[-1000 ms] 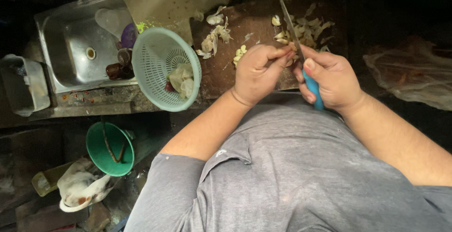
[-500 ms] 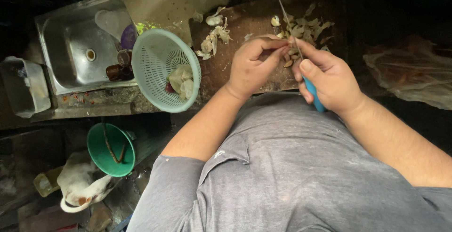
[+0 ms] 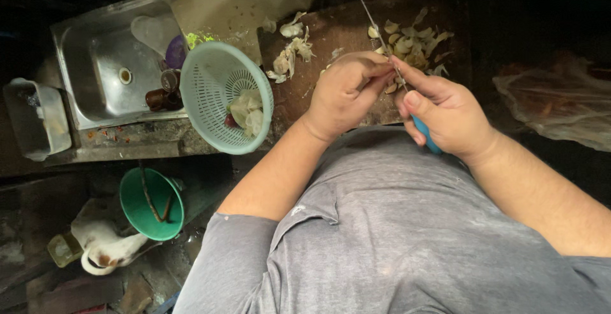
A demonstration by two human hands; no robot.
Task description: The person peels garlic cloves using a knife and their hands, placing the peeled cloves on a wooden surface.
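Right hand [image 3: 445, 113] has lowered knife [image 3: 385, 43] slightly

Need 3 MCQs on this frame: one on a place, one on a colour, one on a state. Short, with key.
1. Where does the pale green colander sit?
A. inside the sink
B. on the counter edge, between the steel sink and the left hand
C. on the floor by the bucket

2. What colour is the handle of the knife in the right hand?
A. blue
B. red
C. black

3. What is the state of the left hand?
A. open and flat on the board
B. resting in the sink
C. closed in a grip on a small item at the blade

Key: 1 B, it stands right of the sink and left of the hands. 2 A, blue shows below the palm. 3 C, the fingers curl shut beside the blade.
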